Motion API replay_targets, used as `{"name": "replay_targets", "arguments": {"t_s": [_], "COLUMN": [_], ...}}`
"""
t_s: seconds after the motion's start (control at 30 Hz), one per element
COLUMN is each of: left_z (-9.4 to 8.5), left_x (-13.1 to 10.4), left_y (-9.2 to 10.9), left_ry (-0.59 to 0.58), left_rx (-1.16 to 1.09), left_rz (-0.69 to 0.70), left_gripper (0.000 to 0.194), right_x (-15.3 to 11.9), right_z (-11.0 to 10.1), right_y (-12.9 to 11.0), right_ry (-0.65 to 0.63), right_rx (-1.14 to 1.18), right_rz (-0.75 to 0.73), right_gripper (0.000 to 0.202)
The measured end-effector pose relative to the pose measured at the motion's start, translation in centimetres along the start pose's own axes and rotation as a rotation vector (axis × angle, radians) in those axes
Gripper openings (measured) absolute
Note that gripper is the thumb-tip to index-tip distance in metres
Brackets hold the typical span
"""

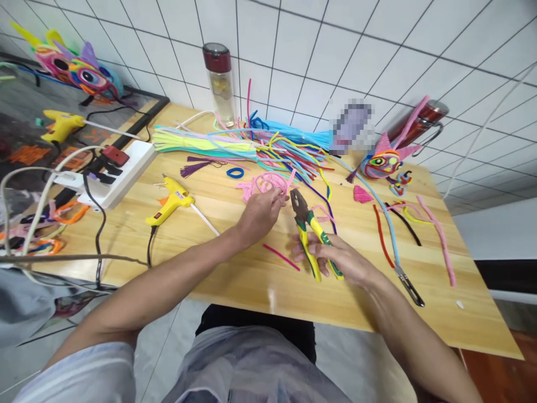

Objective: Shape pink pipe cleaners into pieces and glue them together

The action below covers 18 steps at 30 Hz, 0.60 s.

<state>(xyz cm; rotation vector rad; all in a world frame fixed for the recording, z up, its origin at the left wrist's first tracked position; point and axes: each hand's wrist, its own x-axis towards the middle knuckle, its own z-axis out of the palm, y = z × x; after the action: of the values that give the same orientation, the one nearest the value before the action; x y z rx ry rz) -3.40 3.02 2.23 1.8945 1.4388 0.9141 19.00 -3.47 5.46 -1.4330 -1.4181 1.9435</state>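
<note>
My right hand (335, 256) is closed around the yellow-and-green handles of a pair of pliers (312, 232), whose dark jaws point up and away from me. Left of the jaws, my left hand (262, 214) pinches a pink pipe cleaner piece (272, 182) that is bent into loops. Its fingertips hide part of the pink piece. A short magenta pipe cleaner (281, 257) lies on the table just below the two hands. Behind them rests a dark blue coiled ring (235, 173).
A bundle of pipe cleaners (201, 140) lies along the wall by a bottle (222, 89). At left are a yellow glue gun (171, 201) and a power strip (128, 173). At right are a colourful mask-like figure (381, 162), small snips (410, 286) and a thick pink strip (438, 240).
</note>
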Motion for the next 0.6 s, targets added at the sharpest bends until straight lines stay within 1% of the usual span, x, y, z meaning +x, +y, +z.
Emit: {"name": "replay_targets", "arguments": {"t_s": [0.07, 0.17, 0.4, 0.6], "left_z": [-0.1, -0.1, 0.1, 0.7], "left_x": [0.1, 0.0, -0.5, -0.7], "left_y": [-0.1, -0.1, 0.2, -0.7], "left_ry": [-0.002, -0.039, -0.089, -0.098], "left_rx": [0.136, 0.261, 0.324, 0.392], "left_rz": [-0.013, -0.018, -0.001, 0.041], "left_gripper": [0.02, 0.019, 0.021, 0.024], "right_x": [0.2, 0.5, 0.9, 0.7], "right_z": [0.1, 0.2, 0.0, 0.0], "right_y": [-0.1, 0.0, 0.5, 1.3], "right_ry": [-0.068, -0.087, -0.06, -0.086], "right_rx": [0.001, 0.014, 0.05, 0.056], "right_rz": [0.015, 0.028, 0.048, 0.037], "right_gripper": [0.041, 0.037, 0.044, 0.043]}}
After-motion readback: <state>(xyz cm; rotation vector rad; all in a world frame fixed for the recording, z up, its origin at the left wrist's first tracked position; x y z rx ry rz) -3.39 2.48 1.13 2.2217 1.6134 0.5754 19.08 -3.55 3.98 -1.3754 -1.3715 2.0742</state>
